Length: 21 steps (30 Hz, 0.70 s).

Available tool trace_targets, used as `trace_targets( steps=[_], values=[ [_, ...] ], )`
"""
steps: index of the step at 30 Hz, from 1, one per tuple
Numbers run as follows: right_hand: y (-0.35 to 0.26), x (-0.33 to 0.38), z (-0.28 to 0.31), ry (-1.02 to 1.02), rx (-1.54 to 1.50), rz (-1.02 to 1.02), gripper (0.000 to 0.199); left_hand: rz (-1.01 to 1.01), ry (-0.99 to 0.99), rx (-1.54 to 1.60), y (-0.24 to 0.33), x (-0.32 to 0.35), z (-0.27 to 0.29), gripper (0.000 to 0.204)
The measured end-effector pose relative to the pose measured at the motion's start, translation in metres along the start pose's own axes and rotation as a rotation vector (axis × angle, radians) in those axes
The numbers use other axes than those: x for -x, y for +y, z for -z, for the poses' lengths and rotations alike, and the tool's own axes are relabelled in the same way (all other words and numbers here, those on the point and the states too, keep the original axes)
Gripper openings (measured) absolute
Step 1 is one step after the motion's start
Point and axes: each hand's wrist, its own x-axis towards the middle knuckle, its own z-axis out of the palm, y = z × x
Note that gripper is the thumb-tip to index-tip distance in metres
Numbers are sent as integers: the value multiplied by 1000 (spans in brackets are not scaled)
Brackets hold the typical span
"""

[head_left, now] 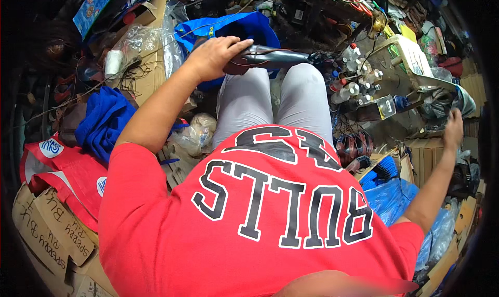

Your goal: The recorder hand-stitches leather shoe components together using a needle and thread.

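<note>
A person seen from above sits in a crowded workspace, wearing a red T-shirt [171,234] with large black lettering and light grey trousers [244,102]. The left hand [213,57] is clamped around what looks like a dark, glossy leather shoe [283,57], held crosswise over the knees. The right arm stretches far out to the side; its hand [454,130] is close to a crumpled grey-green bag [466,102], and whether its fingers are together, apart or gripping anything cannot be told. Just beyond the shoe, a blue bag [267,34] gapes open. To the right of the knees stands a cluster of small bottles [358,81], several with red or white caps, near a white plastic seat [413,55]. On the left lie a rumpled blue cloth [104,117], a white cup [113,63], a red-and-white bag [73,185] and handwritten-on cardboard [49,232].
</note>
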Motion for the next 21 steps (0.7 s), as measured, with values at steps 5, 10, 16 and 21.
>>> trace_targets(
  steps=[5,10,16,21],
  values=[
    [168,53,15,-107,233,-433,30,-94,140,-152,4,-33,19,79],
    [388,127,87,-476,391,-683,32,74,183,-49,-18,-11,-1,81],
    [390,267,114,-1076,475,-1148,41,204,53,523,102,-74,-39,84],
    [192,204,91,-1587,568,-1373,51,309,-322,628,151,-31,-60,97]
  ],
)
